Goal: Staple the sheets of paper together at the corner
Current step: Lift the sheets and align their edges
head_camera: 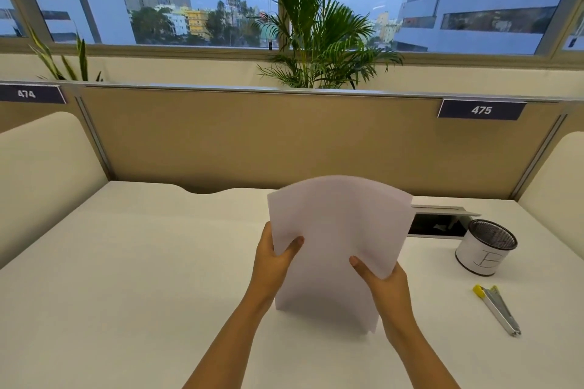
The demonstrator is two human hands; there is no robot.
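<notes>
A stack of white paper sheets stands upright on its lower edge on the white desk, its top bowing away from me. My left hand grips the stack's left edge, thumb on the front. My right hand grips the right edge, thumb also on the front. A metal stapler with a yellow end lies on the desk to the right of my right hand, apart from the paper.
A mesh pen cup with a white band stands at the right, behind the stapler. A cable box with its lid raised sits behind the paper. A tan partition closes the desk's far side; cream dividers flank it.
</notes>
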